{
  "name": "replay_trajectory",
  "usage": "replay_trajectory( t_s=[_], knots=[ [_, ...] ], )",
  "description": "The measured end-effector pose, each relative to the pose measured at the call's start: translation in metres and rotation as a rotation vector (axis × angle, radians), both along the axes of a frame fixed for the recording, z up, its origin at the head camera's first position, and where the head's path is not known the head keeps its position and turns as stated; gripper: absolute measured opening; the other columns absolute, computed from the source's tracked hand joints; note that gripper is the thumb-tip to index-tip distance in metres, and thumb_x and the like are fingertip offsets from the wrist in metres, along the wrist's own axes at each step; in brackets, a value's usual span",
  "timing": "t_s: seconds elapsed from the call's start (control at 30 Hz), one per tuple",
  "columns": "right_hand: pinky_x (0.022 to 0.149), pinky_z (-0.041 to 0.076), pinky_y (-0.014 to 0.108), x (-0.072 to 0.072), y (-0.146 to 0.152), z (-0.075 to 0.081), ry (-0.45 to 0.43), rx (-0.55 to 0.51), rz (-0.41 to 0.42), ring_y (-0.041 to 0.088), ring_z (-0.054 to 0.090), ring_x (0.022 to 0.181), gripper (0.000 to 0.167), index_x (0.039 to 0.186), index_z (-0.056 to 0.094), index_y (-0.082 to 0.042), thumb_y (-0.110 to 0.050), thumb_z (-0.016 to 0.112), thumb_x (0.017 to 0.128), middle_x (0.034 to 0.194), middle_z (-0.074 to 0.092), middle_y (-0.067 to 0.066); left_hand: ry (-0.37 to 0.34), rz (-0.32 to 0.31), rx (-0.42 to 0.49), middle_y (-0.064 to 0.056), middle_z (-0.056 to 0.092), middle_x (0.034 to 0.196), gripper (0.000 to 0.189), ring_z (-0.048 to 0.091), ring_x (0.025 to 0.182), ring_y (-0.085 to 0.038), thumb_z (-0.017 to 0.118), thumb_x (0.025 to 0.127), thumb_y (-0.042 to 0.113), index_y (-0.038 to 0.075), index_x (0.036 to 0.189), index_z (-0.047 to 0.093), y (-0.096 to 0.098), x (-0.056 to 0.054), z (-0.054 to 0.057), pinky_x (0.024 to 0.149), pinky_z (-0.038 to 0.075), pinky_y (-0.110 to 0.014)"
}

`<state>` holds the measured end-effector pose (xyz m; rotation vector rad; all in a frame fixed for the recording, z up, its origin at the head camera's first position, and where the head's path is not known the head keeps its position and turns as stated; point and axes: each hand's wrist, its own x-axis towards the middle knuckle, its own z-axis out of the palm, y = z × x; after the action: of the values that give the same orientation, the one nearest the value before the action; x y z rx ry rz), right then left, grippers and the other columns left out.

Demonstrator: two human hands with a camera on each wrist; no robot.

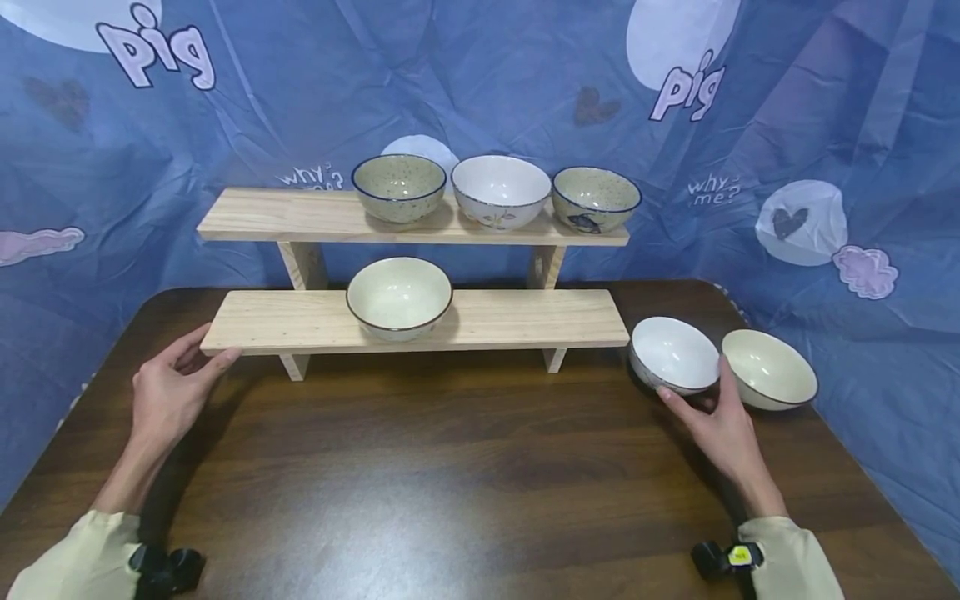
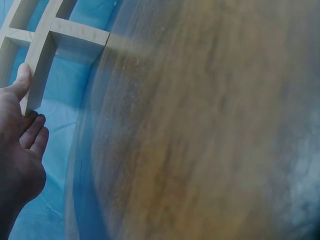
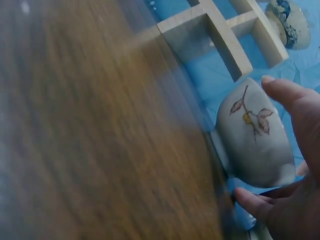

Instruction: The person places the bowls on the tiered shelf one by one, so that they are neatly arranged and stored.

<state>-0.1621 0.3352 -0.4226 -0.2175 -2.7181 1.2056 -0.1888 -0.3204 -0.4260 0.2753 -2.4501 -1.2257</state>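
Note:
At the left end of a two-tier wooden shelf's lower board [image 1: 510, 321], my left hand [image 1: 168, 387] grips the corner. The left wrist view shows its thumb [image 2: 22, 82] against the board, with the other fingers bent near the board's end. My right hand [image 1: 723, 429] holds a white bowl [image 1: 675, 354] by its side, thumb and fingers spread around the rim. That bowl has a painted leaf sprig on its outside [image 3: 252, 130] and is at the table, right of the shelf. Directly beside it sits a cream bowl [image 1: 772, 371] with a dark rim.
The upper board [image 1: 277, 215] carries a speckled green bowl [image 1: 400, 190], a white bowl [image 1: 501, 192] and a second speckled bowl [image 1: 596, 200]. One cream bowl [image 1: 399, 297] stands on the lower board. Blue printed cloth [image 1: 525, 75] hangs behind the brown table [image 1: 450, 483].

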Motion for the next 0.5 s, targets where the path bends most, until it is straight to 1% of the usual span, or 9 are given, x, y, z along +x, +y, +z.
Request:
replay_trajectory(
  t_s=[0.1,0.13,0.2,0.3,0.33,0.43,0.5],
  knots=[
    [0.107,0.039,0.062,-0.004,0.001,-0.001,-0.011,-0.009,-0.015,0.052,0.042,0.137,0.109,0.166,-0.002,-0.006,-0.041,0.074,0.096,0.165,0.016,0.033,-0.002,-0.001,-0.001,-0.025,0.058,0.139,0.066,0.062,0.122,-0.021,0.078,0.095,0.037,0.002,0.147,0.057,0.000,0.000,0.000,0.076,0.041,-0.002],
    [0.108,0.038,0.062,-0.006,0.001,-0.001,-0.012,-0.014,-0.020,0.052,0.038,0.140,0.110,0.166,-0.003,-0.006,-0.041,0.074,0.096,0.165,0.014,0.033,-0.002,-0.001,-0.001,-0.025,0.058,0.139,0.066,0.062,0.123,-0.025,0.078,0.095,0.037,0.002,0.147,0.058,0.000,0.000,0.000,0.076,0.041,-0.002],
    [0.111,0.034,0.063,-0.008,0.001,-0.002,-0.014,-0.018,-0.027,0.050,0.028,0.146,0.111,0.166,-0.003,-0.005,-0.042,0.075,0.095,0.167,0.010,0.031,-0.002,0.001,-0.003,-0.025,0.058,0.139,0.066,0.062,0.124,-0.028,0.078,0.095,0.037,0.002,0.147,0.058,0.000,0.000,0.000,0.076,0.041,-0.002],
    [0.115,0.027,0.064,-0.012,0.001,-0.003,-0.015,-0.009,-0.031,0.049,0.017,0.151,0.113,0.165,-0.004,-0.004,-0.043,0.075,0.095,0.168,0.005,0.030,-0.002,0.003,-0.001,-0.025,0.058,0.139,0.065,0.062,0.123,-0.024,0.078,0.095,0.037,0.002,0.147,0.058,0.000,0.000,0.000,0.076,0.041,-0.002],
    [0.116,0.024,0.064,-0.013,0.002,-0.004,-0.012,-0.006,-0.032,0.049,0.015,0.152,0.112,0.165,-0.004,-0.003,-0.043,0.074,0.095,0.168,0.004,0.030,-0.002,0.004,0.000,-0.025,0.058,0.139,0.065,0.062,0.123,-0.024,0.078,0.095,0.037,0.003,0.146,0.058,0.000,0.000,0.000,0.076,0.041,-0.001],
    [0.118,0.021,0.063,-0.016,0.002,-0.006,0.002,0.002,-0.046,0.049,0.017,0.151,0.111,0.165,-0.001,-0.003,-0.043,0.075,0.094,0.168,0.008,0.031,-0.004,-0.001,0.008,-0.026,0.058,0.139,0.065,0.062,0.123,-0.022,0.078,0.095,0.037,0.002,0.147,0.058,0.000,0.000,0.000,0.076,0.041,-0.002],
    [0.118,0.020,0.062,-0.018,0.002,-0.007,0.011,0.005,-0.054,0.050,0.019,0.150,0.111,0.166,0.000,-0.004,-0.043,0.076,0.094,0.167,0.010,0.031,-0.005,-0.004,0.008,-0.026,0.057,0.139,0.066,0.061,0.124,-0.024,0.077,0.095,0.037,0.002,0.147,0.057,-0.001,0.000,-0.001,0.076,0.042,-0.002]
  ],
)
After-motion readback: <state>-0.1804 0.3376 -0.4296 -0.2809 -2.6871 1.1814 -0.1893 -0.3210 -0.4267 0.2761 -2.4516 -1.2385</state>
